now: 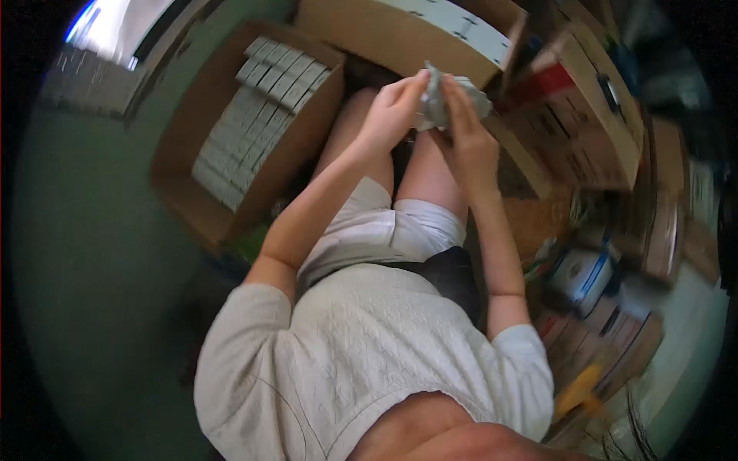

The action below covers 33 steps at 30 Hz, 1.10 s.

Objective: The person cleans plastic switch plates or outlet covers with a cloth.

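In the head view, a pale grey, crumpled packet (435,100) is held up above my knees, between my two hands. My left hand (392,111) pinches its left side with thumb and fingers. On the other side, the fingers of my right hand (470,142) are wrapped over it. Motion blur hides its exact kind and whatever may be inside. Close beyond my hands stands a long cardboard box (400,38) holding white flat pieces (453,21).
An open carton (181,165) at the left holds rows of small white boxes (254,127). To the right stands a brown carton with a red band (573,115). Further cartons and a white-and-blue package (580,276) crowd the right side. Green floor (92,253) spreads at the left.
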Motion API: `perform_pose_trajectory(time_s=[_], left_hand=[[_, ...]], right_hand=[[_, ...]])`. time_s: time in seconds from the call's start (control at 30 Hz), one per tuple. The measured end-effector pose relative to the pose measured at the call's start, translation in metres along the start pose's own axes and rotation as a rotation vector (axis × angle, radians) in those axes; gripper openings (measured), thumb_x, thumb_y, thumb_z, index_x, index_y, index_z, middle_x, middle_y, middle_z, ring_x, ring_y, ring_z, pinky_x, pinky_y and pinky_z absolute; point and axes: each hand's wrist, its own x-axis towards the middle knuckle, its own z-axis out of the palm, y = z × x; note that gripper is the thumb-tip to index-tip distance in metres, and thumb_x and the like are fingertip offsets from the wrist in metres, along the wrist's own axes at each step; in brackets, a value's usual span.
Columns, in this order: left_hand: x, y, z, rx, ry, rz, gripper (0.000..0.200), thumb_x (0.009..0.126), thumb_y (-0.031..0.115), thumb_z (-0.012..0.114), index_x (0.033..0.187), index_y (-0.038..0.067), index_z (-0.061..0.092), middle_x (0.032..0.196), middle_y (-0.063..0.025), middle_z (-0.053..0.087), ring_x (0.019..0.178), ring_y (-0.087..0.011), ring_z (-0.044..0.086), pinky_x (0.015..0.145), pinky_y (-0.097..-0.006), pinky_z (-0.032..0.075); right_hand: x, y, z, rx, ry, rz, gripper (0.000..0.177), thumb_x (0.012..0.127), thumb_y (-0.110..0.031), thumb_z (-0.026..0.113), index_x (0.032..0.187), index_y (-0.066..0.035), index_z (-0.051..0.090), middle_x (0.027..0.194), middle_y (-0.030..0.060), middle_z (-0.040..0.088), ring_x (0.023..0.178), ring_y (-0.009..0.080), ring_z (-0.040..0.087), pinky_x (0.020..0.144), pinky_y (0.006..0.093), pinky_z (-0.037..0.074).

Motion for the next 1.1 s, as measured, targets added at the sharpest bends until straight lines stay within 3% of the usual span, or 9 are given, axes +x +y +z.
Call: perform_pose_trajectory(time_s=[0.1, 0.23, 0.27, 0.43, 0.5, 0.6, 0.77, 0.9, 1.1], left_hand=[[0.009, -0.025, -0.002, 0.140, 0.247, 0.138, 0.059, 0.103, 0.045, 0.050, 0.068, -0.001, 0.061, 0.057, 0.0028, 0.049, 0.055, -0.0061, 0.044, 0.047, -0.0279, 0.037], [0.001, -0.029, 0.003, 0.186, 0.245, 0.107, 0.065, 0.104, 0.044, 0.048, 0.063, -0.006, 0.057, 0.049, -0.0013, 0.047, 0.050, -0.0077, 0.043, 0.045, -0.0314, 0.037], [0.006, -0.041, 0.004, 0.153, 0.228, 0.158, 0.064, 0.104, 0.046, 0.048, 0.058, 0.003, 0.059, 0.053, 0.0052, 0.047, 0.049, -0.0052, 0.042, 0.043, -0.0268, 0.033], [0.012, -0.031, -0.009, 0.266, 0.272, 0.275, 0.065, 0.105, 0.041, 0.046, 0.058, -0.003, 0.058, 0.050, 0.0047, 0.046, 0.049, -0.0051, 0.042, 0.042, -0.0277, 0.033], [0.010, -0.032, -0.011, 0.217, 0.284, 0.345, 0.063, 0.105, 0.037, 0.046, 0.060, -0.006, 0.056, 0.045, -0.0049, 0.037, 0.045, -0.0094, 0.036, 0.040, -0.0343, 0.034], [0.011, -0.035, -0.009, 0.141, 0.345, 0.423, 0.064, 0.105, 0.034, 0.044, 0.056, -0.005, 0.051, 0.044, -0.0032, 0.033, 0.044, -0.0081, 0.033, 0.039, -0.0332, 0.030], [0.016, -0.033, -0.007, 0.082, 0.354, 0.411, 0.063, 0.106, 0.032, 0.043, 0.054, -0.004, 0.050, 0.045, -0.0012, 0.035, 0.044, -0.0071, 0.035, 0.039, -0.0320, 0.030], [0.005, -0.024, -0.010, 0.078, 0.305, 0.399, 0.060, 0.106, 0.037, 0.044, 0.060, 0.002, 0.060, 0.057, 0.0059, 0.050, 0.052, -0.0031, 0.042, 0.044, -0.0263, 0.032], [0.022, -0.022, -0.012, 0.071, 0.233, 0.332, 0.062, 0.106, 0.040, 0.044, 0.058, 0.002, 0.057, 0.054, 0.0081, 0.045, 0.050, -0.0039, 0.039, 0.044, -0.0263, 0.030]], right_hand=[[0.009, 0.004, -0.006, -0.120, -0.137, 0.032, 0.074, 0.084, -0.013, 0.066, 0.150, -0.021, 0.033, 0.154, 0.0003, 0.041, 0.100, 0.0345, 0.068, 0.078, 0.0449, 0.059], [0.021, 0.006, -0.006, -0.221, -0.213, 0.126, 0.067, 0.090, -0.003, 0.050, 0.151, -0.022, 0.030, 0.157, -0.0009, 0.036, 0.097, 0.0360, 0.069, 0.079, 0.0489, 0.057], [0.020, -0.003, -0.006, -0.205, -0.254, 0.085, 0.068, 0.089, -0.004, 0.051, 0.151, -0.022, 0.030, 0.157, -0.0016, 0.035, 0.097, 0.0360, 0.069, 0.078, 0.0490, 0.057], [0.012, -0.029, -0.010, -0.162, -0.310, 0.104, 0.075, 0.088, -0.007, 0.053, 0.156, -0.023, 0.026, 0.160, -0.0040, 0.031, 0.099, 0.0354, 0.069, 0.078, 0.0469, 0.058], [0.016, -0.018, -0.007, -0.120, -0.226, 0.102, 0.076, 0.088, -0.007, 0.054, 0.156, -0.024, 0.026, 0.160, -0.0043, 0.030, 0.102, 0.0340, 0.068, 0.080, 0.0448, 0.059], [0.020, -0.018, -0.001, -0.106, -0.035, -0.049, 0.077, 0.080, -0.004, 0.061, 0.152, -0.021, 0.038, 0.159, -0.0040, 0.033, 0.110, 0.0294, 0.066, 0.080, 0.0401, 0.060], [0.015, -0.034, 0.004, -0.120, -0.139, -0.035, 0.078, 0.079, -0.002, 0.059, 0.152, -0.021, 0.038, 0.157, -0.0046, 0.036, 0.113, 0.0282, 0.065, 0.079, 0.0382, 0.060], [0.026, -0.009, 0.000, -0.191, 0.049, 0.012, 0.075, 0.082, -0.005, 0.057, 0.153, -0.022, 0.037, 0.157, -0.0054, 0.036, 0.102, 0.0261, 0.069, 0.078, 0.0375, 0.060], [0.008, -0.038, 0.001, -0.251, -0.123, -0.030, 0.081, 0.077, -0.006, 0.063, 0.153, -0.023, 0.038, 0.157, -0.0072, 0.036, 0.096, 0.0226, 0.072, 0.074, 0.0354, 0.060]])
